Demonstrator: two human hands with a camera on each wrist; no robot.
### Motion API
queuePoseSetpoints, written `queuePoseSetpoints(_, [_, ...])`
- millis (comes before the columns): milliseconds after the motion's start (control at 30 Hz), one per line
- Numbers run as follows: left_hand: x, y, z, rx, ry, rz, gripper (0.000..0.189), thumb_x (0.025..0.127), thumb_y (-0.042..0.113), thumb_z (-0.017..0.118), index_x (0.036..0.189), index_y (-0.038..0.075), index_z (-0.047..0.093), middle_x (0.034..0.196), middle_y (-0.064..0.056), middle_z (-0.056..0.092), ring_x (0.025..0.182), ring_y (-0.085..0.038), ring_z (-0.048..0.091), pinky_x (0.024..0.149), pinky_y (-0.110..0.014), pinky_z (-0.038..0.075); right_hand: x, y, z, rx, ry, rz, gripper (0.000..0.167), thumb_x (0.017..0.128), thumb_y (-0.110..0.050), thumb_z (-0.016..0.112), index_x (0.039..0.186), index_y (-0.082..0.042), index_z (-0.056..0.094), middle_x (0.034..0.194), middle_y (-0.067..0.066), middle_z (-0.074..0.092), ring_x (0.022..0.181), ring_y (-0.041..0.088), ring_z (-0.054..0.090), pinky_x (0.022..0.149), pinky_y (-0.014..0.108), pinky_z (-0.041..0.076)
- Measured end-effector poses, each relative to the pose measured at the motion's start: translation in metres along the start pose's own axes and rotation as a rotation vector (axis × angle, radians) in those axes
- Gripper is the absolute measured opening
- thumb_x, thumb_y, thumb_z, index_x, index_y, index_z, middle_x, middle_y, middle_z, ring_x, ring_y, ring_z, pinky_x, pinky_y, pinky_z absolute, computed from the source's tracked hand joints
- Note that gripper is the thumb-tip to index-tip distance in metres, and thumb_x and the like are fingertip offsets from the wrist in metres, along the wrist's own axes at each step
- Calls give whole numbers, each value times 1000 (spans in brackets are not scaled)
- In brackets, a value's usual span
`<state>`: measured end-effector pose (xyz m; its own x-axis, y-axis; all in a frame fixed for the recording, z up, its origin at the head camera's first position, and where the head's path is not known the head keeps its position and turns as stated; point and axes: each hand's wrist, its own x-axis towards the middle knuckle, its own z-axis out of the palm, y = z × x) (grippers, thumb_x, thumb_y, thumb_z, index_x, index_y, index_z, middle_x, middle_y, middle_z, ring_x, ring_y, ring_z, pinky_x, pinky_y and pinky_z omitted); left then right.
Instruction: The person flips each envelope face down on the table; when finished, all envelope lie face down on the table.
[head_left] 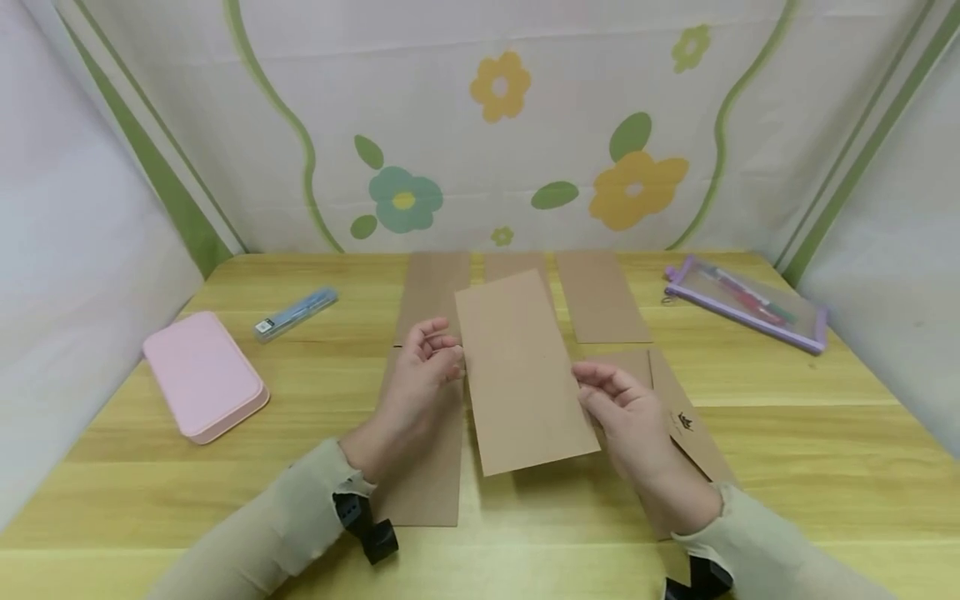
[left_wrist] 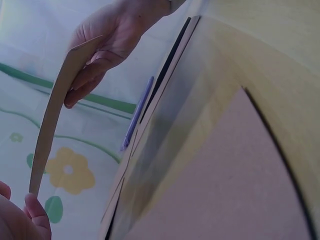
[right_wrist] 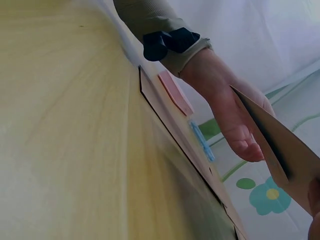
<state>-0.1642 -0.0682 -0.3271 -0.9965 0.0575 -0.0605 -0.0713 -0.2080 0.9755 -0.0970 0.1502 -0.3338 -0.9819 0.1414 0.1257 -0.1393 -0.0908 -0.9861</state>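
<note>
A brown kraft-paper rectangle is held up, tilted, above the middle of the table. My left hand pinches its left edge between thumb and fingers. At the lower right edge, my right hand grips it, thumb on the near face and fingers behind. In the left wrist view the rectangle stands nearly edge-on between both hands. Under my left hand lies another brown rectangle. Beneath my right hand is a brown piece with a flap and a black crown mark, partly hidden by the hand.
Several brown rectangles lie along the back, including a left one and a right one. A pink case and a blue pen pack lie left. A purple-edged zip pouch holding pens lies right. A flowered cloth hangs behind.
</note>
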Motion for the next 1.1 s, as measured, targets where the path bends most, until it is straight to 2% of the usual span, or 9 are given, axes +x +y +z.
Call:
queuePoseSetpoints(67, [1, -3, 2, -3, -15, -6, 46, 84, -10, 49, 127, 1, 38, 97, -4, 46, 78, -10, 48, 66, -19, 46, 0, 1, 0, 24, -7, 24, 33, 84, 11, 51, 96, -17, 64, 95, -7, 63, 89, 5, 56, 76, 13, 49])
queuePoseSetpoints(167, [3, -7, 5, -11, -26, -6, 48, 82, -12, 49, 127, 0, 39, 96, -4, 45, 75, -9, 46, 65, -18, 43, 0, 2, 0, 22, -13, 57, 31, 84, 12, 50, 102, -9, 62, 96, -7, 61, 93, 6, 57, 81, 15, 49])
queuePoseSetpoints(233, [4, -8, 6, -14, -25, -6, 48, 81, -13, 49, 126, 0, 40, 95, -4, 44, 73, -8, 45, 62, -17, 41, 1, 2, -1, 3, -33, 81, 31, 84, 12, 50, 111, 0, 58, 96, -5, 61, 92, 7, 57, 80, 16, 49])
queuePoseSetpoints(333, [5, -10, 6, -15, -24, -9, 49, 80, -14, 48, 126, 1, 41, 89, -3, 45, 67, -8, 44, 58, -17, 38, 2, 1, -5, -65, -99, 129, 42, 83, 10, 51, 125, 8, 47, 94, -4, 60, 83, 6, 58, 73, 18, 51])
queuePoseSetpoints(467, [5, -13, 1, 15, -62, -38, 56, 81, -13, 51, 132, 4, 39, 83, -2, 48, 65, -8, 45, 57, -18, 39, 5, 1, -12, -157, -228, 189, 60, 82, 6, 56, 138, 1, 36, 90, -1, 61, 71, 7, 59, 65, 25, 54])
queuePoseSetpoints(667, [4, -20, -11, 142, -238, -147, 71, 81, -11, 55, 144, 11, 28, 83, -4, 52, 68, -12, 49, 61, -23, 45, 12, 0, -25, -236, -398, 257, 81, 81, 1, 62, 148, -7, 17, 79, 5, 65, 62, 14, 60, 59, 30, 55])
queuePoseSetpoints(833, [2, -25, -14, 267, -389, -203, 75, 83, -10, 55, 147, 6, 19, 81, -7, 54, 66, -13, 54, 64, -25, 49, 15, 2, -33, -316, -500, 299, 85, 81, 0, 63, 148, -3, 10, 75, 9, 62, 59, 16, 59, 56, 30, 55])
queuePoseSetpoints(967, [1, -28, -11, 371, -442, -195, 76, 82, -11, 55, 146, -2, 16, 77, -7, 57, 63, -11, 56, 62, -24, 50, 16, 6, -36, -364, -558, 344, 85, 81, -1, 63, 147, 0, 10, 69, 7, 59, 58, 15, 58, 55, 29, 54])
queuePoseSetpoints(1100, [2, -29, -5, 487, -436, -189, 74, 80, -10, 57, 144, -5, 20, 74, -8, 60, 61, -12, 59, 63, -26, 53, 18, 11, -38, -397, -579, 360, 84, 81, -2, 64, 146, 3, 11, 65, 6, 57, 56, 15, 57, 53, 28, 54])
